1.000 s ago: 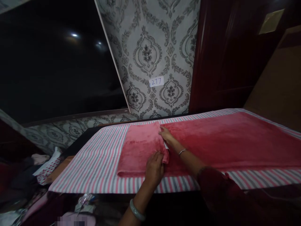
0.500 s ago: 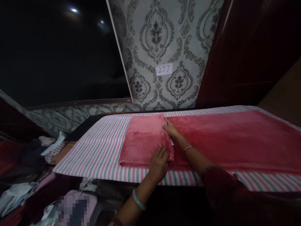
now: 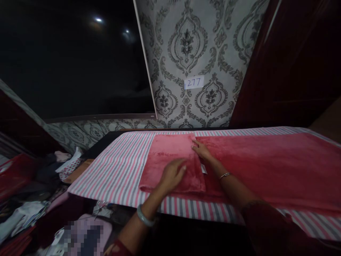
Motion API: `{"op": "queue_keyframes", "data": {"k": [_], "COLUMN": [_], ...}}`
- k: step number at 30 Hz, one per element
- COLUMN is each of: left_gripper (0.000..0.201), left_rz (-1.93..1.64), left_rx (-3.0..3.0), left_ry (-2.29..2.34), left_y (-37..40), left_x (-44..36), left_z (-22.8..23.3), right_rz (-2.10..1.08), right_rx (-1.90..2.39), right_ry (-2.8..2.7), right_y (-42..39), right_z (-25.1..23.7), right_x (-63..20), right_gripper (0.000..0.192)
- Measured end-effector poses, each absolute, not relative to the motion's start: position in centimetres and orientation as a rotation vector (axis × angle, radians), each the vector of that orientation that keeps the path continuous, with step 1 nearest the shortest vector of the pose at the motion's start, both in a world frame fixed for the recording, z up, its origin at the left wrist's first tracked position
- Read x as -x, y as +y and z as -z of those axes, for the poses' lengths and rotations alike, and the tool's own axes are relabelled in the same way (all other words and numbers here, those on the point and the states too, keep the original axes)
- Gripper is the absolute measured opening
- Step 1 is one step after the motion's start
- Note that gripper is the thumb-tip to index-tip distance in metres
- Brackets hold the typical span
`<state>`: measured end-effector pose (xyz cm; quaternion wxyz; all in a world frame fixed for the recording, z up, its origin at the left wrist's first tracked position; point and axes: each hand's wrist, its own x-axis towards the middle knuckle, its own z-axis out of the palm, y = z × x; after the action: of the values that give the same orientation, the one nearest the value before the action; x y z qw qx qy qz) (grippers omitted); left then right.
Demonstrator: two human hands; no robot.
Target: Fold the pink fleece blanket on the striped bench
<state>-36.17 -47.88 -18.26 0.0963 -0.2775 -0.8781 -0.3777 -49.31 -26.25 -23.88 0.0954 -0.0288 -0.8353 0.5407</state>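
Red blanket [image 3: 261,163], long axis left-to-right

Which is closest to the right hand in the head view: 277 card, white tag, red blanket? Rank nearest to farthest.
1. Red blanket: directly at the right hand.
2. White tag: at the folded part's right edge, just on the near side of the hand.
3. 277 card: up on the wall, beyond the table.
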Motion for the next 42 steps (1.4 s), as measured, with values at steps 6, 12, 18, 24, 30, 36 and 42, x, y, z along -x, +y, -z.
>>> {"op": "queue_keyframes", "data": {"k": [6,12,18,24,30,36,42], "left_gripper": [0.056,0.056,0.059,0.062,0.049,0.047,0.048], "left_rz": [0.649,0.499,0.381,0.623,0.681,0.644,0.664], "left_rx": [0.114,-0.273,-0.296,-0.558,-0.627,-0.598,-0.527], "left_ry": [-3.018,-2.967,-2.927,-2.992,-2.96,-2.885,-2.959], "left_y": [-49.9,-50.8,-51.9,-52.6,-53.4,-53.8,-54.5], "left_x": [47.2,49.7,49.6,54.3,56.2,56.5,57.5], "left_z": [14.1,17.3,20.0,17.1,17.0,18.5,18.1], "right_rz": [-1.429,-1.222,-1.02,-1.244,-1.269,-1.409,-1.509], "right_rx": [0.19,0.26,0.231,0.209,0.173,0.096,0.116], "right_ry": [-2.578,-2.662,-2.653,-2.646,-2.606,-2.391,-2.372], "right_y": [-26.9,-28.0,-28.2,-27.4,-27.7,-28.1,-27.6], "right_z": [22.5,23.6,24.5,23.5,24.0,26.3,25.8], "right_x": [52.4,52.6,51.8,52.6,52.7,52.7,52.6], "right_gripper": [0.055,0.061,0.057,0.056,0.054,0.054,0.05]}}
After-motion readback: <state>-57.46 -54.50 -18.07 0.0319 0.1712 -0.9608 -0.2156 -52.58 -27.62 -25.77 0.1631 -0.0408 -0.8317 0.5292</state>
